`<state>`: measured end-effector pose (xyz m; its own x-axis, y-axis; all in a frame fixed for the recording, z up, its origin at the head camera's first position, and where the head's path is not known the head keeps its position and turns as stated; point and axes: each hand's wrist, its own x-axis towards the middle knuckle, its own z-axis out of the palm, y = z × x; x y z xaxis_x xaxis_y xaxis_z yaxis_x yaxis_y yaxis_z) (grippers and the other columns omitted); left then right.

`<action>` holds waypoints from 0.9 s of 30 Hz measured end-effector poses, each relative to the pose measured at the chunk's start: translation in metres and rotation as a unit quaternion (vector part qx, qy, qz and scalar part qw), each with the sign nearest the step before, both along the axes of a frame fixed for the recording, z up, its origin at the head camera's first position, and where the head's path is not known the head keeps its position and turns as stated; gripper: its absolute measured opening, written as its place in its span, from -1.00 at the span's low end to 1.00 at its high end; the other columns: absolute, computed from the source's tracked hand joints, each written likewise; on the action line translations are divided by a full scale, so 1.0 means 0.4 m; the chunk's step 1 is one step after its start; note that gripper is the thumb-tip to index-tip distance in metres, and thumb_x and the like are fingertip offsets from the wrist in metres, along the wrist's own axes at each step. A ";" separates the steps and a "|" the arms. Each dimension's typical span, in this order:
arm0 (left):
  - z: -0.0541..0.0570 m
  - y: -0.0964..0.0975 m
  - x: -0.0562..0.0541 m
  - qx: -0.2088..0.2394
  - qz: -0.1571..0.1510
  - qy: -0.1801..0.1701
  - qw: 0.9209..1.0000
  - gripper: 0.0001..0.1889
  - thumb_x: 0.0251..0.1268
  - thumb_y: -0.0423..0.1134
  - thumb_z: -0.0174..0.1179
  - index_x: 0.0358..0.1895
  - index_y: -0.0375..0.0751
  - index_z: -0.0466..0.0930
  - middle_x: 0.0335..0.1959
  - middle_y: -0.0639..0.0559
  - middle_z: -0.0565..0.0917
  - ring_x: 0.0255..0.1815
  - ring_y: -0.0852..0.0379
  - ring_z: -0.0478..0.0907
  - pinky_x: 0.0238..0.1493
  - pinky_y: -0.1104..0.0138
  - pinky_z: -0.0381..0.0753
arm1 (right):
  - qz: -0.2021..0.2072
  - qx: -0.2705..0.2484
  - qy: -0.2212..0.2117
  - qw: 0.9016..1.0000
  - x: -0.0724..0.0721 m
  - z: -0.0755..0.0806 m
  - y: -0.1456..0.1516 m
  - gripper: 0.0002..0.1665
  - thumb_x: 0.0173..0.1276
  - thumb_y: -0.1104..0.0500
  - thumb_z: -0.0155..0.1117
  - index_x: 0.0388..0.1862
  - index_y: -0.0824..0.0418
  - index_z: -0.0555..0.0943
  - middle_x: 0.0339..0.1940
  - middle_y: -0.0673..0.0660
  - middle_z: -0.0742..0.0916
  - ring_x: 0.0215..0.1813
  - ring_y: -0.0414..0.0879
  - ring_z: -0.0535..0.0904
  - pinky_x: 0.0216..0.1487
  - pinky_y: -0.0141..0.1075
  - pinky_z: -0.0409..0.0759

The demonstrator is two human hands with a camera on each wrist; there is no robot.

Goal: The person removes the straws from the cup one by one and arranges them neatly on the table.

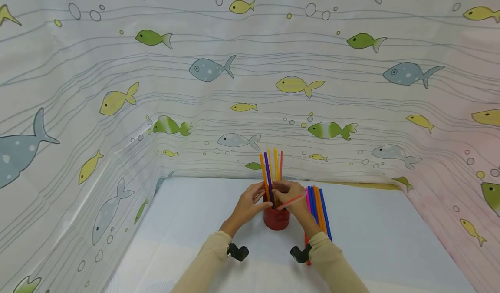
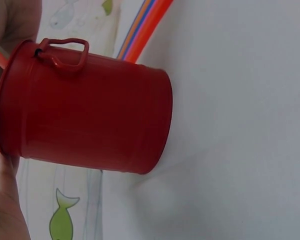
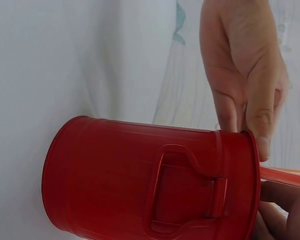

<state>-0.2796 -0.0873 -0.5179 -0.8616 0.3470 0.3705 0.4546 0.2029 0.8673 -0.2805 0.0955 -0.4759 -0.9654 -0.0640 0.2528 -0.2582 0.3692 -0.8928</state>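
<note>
- Red cup (image 1: 276, 221) stands upright on the white table (image 1: 183, 228), between both hands, just below the fingers.
- Left hand (image 1: 249, 202) holds the cup's rim, thumb on the edge, other fingers bent around behind.
- Right hand (image 1: 290, 191) has bent fingers right up at the mouth, among the sticks; can't tell if they're actually pinching one.
- Orange stick (image 1: 263, 169) and purple stick (image 1: 267, 167) poke up between the hands, while a red stick (image 1: 292, 201) slants across the right hand.
- More coloured sticks (image 1: 324, 206) lie beside the right forearm.
</note>
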 end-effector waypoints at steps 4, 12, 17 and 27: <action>0.014 0.002 0.006 -0.003 -0.001 -0.003 1.000 -0.23 0.15 -0.23 0.39 0.43 -0.32 0.26 0.23 -0.15 0.42 0.30 0.02 0.44 0.23 0.35 0.46 | -0.006 0.009 -0.007 1.000 -0.003 0.003 -0.004 -0.66 0.23 0.26 0.43 0.00 0.31 0.71 -0.19 0.17 0.78 -0.15 0.04 0.73 -0.13 -0.16 0.74; 0.003 0.000 -0.001 -0.001 0.001 -0.007 1.000 -0.22 0.14 -0.28 0.40 0.43 -0.26 0.26 0.24 -0.17 0.42 0.32 -0.01 0.42 0.25 0.28 0.45 | -0.028 0.044 -0.010 0.999 -0.008 0.014 -0.019 -0.72 0.23 0.29 0.42 -0.07 0.33 0.72 -0.27 0.15 0.78 -0.23 0.01 0.73 -0.20 -0.21 0.75; 0.004 0.000 -0.001 -0.005 0.000 -0.001 1.000 -0.22 0.15 -0.22 0.39 0.44 -0.27 0.26 0.23 -0.14 0.42 0.31 0.00 0.43 0.23 0.35 0.46 | -0.034 0.054 0.000 0.998 -0.012 0.013 -0.027 -0.76 0.23 0.31 0.42 -0.11 0.35 0.72 -0.32 0.14 0.77 -0.28 -0.02 0.72 -0.24 -0.24 0.75; 0.009 0.001 0.001 0.002 -0.006 -0.007 1.000 -0.23 0.16 -0.36 0.38 0.44 -0.34 0.22 0.26 -0.24 0.38 0.34 -0.07 0.39 0.29 0.26 0.43 | -0.046 0.087 0.064 0.993 -0.023 -0.006 -0.040 -0.81 0.17 0.27 0.47 -0.24 0.33 0.73 -0.44 0.07 0.73 -0.39 -0.12 0.67 -0.38 -0.31 0.71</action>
